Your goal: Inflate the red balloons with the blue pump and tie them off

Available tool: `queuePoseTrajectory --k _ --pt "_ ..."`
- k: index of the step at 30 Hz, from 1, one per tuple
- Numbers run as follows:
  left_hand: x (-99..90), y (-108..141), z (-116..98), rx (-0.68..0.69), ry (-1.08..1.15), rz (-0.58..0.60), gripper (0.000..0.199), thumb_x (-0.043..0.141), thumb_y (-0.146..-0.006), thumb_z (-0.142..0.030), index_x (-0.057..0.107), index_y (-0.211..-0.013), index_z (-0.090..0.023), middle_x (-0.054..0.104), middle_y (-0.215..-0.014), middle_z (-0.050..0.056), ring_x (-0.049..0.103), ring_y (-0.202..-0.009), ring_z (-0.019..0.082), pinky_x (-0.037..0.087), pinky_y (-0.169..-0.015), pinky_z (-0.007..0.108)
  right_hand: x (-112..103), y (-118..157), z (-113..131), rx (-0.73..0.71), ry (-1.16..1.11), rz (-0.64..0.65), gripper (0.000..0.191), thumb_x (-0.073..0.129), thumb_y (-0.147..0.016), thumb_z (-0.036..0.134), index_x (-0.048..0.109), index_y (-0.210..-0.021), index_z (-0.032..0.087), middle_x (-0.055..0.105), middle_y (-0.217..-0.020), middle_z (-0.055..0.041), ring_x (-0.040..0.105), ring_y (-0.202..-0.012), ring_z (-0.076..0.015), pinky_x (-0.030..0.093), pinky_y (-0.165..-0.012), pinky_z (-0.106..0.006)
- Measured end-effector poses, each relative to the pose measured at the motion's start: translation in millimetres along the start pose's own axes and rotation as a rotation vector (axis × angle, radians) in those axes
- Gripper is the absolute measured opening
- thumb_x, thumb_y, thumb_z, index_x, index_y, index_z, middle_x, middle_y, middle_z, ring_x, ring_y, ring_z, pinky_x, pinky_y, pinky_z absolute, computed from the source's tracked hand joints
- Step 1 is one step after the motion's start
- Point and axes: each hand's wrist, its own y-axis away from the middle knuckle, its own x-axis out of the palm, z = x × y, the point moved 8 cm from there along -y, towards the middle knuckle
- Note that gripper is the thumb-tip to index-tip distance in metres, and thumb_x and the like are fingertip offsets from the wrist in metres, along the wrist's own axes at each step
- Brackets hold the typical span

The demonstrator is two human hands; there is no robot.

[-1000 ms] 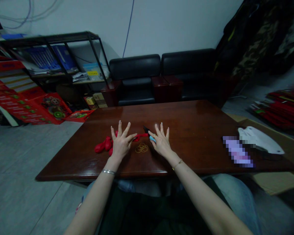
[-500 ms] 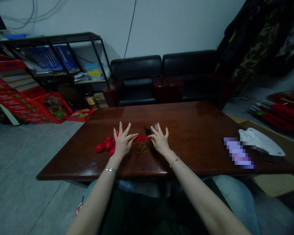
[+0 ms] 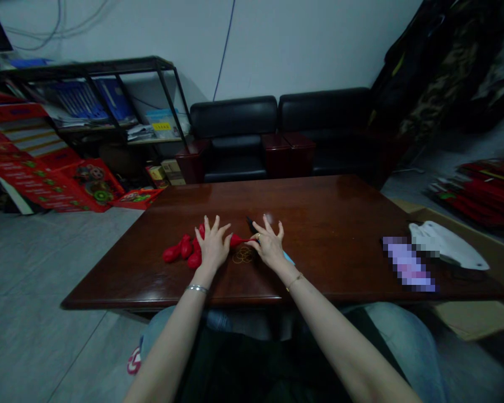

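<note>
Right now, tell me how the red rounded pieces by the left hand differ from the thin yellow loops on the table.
Colour: the red pieces are red; the loops are yellow.
Shape: the red pieces look plump and rounded; the loops are thin, open rings.
Place: the red pieces lie left of the left hand; the loops lie to its right.
Both rest on the brown table.

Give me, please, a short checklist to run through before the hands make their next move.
1. Right hand on the red piece: ok, fingertips pinch its narrow end.
2. Left hand gripping it too: cannot tell, contact unclear.
3. Yellow loops within reach: ok, between the hands.
4. Dark pointed tool fully visible: not ok, the right hand hides part.
5. Other red pieces nearby: ok, beside the left hand.
</note>
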Motion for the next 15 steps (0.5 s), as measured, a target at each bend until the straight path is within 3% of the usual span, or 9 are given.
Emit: queuePoseTrajectory --k 4,7,12,15 --pt "-11.5 19.4 -33.3 0.118 0.006 -0.071 0.032 0.055 -0.088 -0.03 0.064 -0.119 -0.025 0.033 -0.158 0.003 0.006 -0.152 0.03 0.002 -0.121 0.063 4.8 0.7 -0.1 0.065 -0.003 0.002 0.023 0.057 -0.093 0.039 0.074 -0.083 0.028 0.059 -0.138 -0.0008 0.026 -0.148 -0.0282 0.0 -0.115 -0.068" --pt "-8.8 37.6 -48.9 0.102 0.016 -0.072 0.024 0.058 -0.086 -0.033 0.065 -0.106 -0.022 0.036 -0.157 0.007 0.009 -0.152 0.032 -0.002 -0.12 0.063 7.8 3.5 -2.1 0.138 -0.017 0.012 0.022 0.057 -0.093 0.039 0.075 -0.086 0.031 0.06 -0.138 0.0012 0.025 -0.148 -0.0281 0.002 -0.115 -0.067" --pt "-3.4 50.4 -51.3 -0.046 0.029 -0.134 0.023 0.058 -0.088 -0.041 0.065 -0.096 -0.021 0.041 -0.154 0.011 0.017 -0.15 0.034 -0.002 -0.118 0.067 11.5 5.6 -4.7 0.278 -0.076 0.028 0.028 0.051 -0.096 0.042 0.076 -0.086 0.034 0.059 -0.139 0.0039 0.023 -0.148 -0.0285 0.005 -0.114 -0.066" --pt "-1.0 48.7 -52.8 -0.056 0.031 -0.129 0.017 0.058 -0.088 -0.037 0.065 -0.089 -0.022 0.044 -0.152 0.009 0.017 -0.15 0.035 -0.005 -0.116 0.068 11.9 5.1 -0.1 0.296 -0.107 0.033 0.03 0.049 -0.097 0.043 0.076 -0.089 0.034 0.057 -0.14 0.0037 0.02 -0.149 -0.0294 0.005 -0.114 -0.067"
